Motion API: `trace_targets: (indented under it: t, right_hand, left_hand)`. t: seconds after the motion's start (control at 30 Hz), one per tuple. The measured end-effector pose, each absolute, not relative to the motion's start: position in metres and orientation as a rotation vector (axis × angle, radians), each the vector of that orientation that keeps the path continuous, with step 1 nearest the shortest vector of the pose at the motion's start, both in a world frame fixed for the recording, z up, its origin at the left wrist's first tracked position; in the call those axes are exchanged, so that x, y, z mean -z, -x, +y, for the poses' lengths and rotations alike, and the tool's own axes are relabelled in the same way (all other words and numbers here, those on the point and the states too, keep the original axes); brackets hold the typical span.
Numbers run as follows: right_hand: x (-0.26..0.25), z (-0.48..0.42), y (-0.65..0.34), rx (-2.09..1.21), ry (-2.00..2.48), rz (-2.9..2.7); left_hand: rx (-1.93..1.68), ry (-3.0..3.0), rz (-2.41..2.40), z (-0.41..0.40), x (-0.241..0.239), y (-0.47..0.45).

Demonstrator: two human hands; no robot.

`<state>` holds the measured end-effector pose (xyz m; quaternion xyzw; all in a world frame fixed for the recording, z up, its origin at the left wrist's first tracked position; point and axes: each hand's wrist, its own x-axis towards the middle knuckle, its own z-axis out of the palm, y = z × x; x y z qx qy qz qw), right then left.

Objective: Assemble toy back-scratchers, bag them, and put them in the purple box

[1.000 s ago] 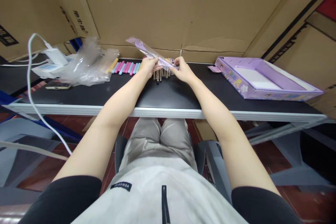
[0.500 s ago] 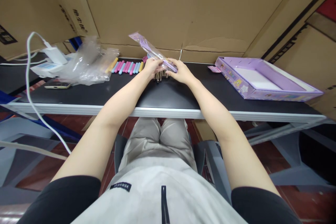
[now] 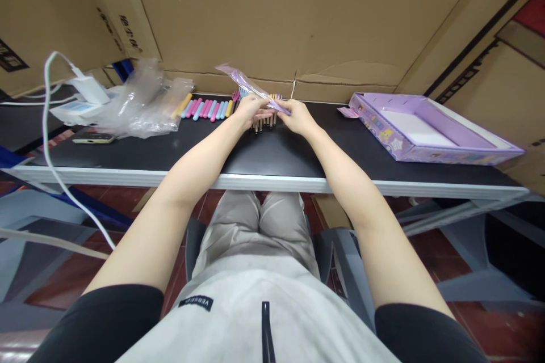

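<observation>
Between my hands a clear plastic sleeve with something long and purple in it (image 3: 244,81) slants from upper left to lower right above the table. My left hand (image 3: 252,110) grips its middle, and my right hand (image 3: 297,117) pinches its lower right end. What the purple thing is, I cannot make out. Below the hands lie several metal-ended sticks (image 3: 263,125), partly covered by my fingers. Left of them runs a row of pink, blue and yellow handles (image 3: 208,109), with pink and blue tops showing behind my left hand.
A heap of clear plastic bags (image 3: 142,105) lies at the left, beside a phone (image 3: 92,137) and a white charger (image 3: 90,89) with its cable. On the right stands an open purple box tray (image 3: 395,144). Cardboard walls (image 3: 264,17) close off the back of the black table (image 3: 272,156).
The sleeve's upper end has dropped and shifted slightly right. My right hand has turned a little at the lower end; the left stays at the middle.
</observation>
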<state>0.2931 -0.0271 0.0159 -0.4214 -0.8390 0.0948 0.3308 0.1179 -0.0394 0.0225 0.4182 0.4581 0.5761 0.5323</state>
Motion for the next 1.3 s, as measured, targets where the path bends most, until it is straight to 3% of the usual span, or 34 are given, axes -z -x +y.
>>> trace_targets:
  t: [0.5,0.93,1.17,1.3]
  right_hand:
    - [-0.022,-0.015,-0.329,-0.049,1.165,-2.088]
    - [-0.114,-0.102,-0.423,0.074,2.174,-1.859]
    - [-0.109,-0.118,-0.498,0.157,2.358,-1.339]
    - [-0.094,-0.111,-0.515,0.013,2.493,-1.349]
  left_hand:
    - [-1.398,-1.019,1.166,-0.046,-0.032,-0.114]
    - [-1.307,-1.177,1.237,-0.055,-0.036,-0.119]
    - [-1.198,-1.258,1.288,-0.059,-0.037,-0.122]
    - [-1.197,-1.265,1.295,-0.059,-0.036,-0.123]
